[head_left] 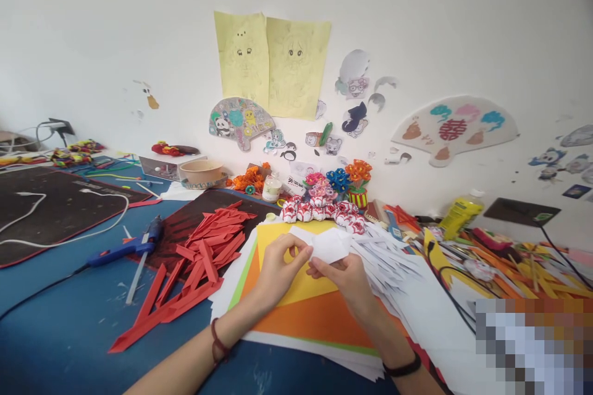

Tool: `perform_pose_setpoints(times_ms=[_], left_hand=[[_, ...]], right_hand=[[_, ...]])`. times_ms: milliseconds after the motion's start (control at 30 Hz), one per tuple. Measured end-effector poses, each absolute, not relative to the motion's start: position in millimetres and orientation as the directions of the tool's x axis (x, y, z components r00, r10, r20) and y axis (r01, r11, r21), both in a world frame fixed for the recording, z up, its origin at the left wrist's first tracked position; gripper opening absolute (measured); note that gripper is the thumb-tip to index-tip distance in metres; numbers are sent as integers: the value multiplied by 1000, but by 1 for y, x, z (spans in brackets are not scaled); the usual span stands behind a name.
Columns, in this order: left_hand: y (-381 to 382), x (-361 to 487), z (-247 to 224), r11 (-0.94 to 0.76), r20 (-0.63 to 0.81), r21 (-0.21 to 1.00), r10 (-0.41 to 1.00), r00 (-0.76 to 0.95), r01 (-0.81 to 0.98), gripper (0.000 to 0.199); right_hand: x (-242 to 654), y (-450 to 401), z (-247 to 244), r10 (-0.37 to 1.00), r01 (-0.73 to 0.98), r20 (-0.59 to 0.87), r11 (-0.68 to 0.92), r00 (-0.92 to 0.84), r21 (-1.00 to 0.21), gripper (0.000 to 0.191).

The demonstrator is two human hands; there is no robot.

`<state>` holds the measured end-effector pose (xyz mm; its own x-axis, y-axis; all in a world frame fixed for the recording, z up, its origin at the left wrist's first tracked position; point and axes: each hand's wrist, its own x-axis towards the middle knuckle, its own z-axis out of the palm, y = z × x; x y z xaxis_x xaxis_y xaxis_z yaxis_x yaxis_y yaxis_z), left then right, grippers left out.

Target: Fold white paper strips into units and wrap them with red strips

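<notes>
Above the coloured paper stack (pixel 315 320), the left hand (pixel 280 268) is pinching the left end of a white paper piece (pixel 331 245), its long axis running sideways, while the nearer right hand (pixel 354 284) is gripping its lower edge

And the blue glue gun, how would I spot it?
On the blue tabletop, find the heap of folded red paper strips. The blue glue gun lies just left of it, trailing a black cord. Its thick body sets it apart from the thin white cable on the dark mat beyond.
</notes>
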<state>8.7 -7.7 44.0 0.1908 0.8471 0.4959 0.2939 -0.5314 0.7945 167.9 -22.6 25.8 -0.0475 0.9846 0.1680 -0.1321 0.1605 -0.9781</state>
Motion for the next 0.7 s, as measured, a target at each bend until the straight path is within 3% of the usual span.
perform_pose_setpoints(times_ms=[467, 700], left_hand=[[-11, 9, 42, -550, 524, 773, 834, 170, 317, 26], [-4, 2, 46, -491, 400, 848, 841, 363, 202, 27]], right_hand=[[166, -23, 26, 982, -130, 185, 180, -27, -975, 29], [172, -23, 29, 977, -86, 196, 189, -86, -978, 21]])
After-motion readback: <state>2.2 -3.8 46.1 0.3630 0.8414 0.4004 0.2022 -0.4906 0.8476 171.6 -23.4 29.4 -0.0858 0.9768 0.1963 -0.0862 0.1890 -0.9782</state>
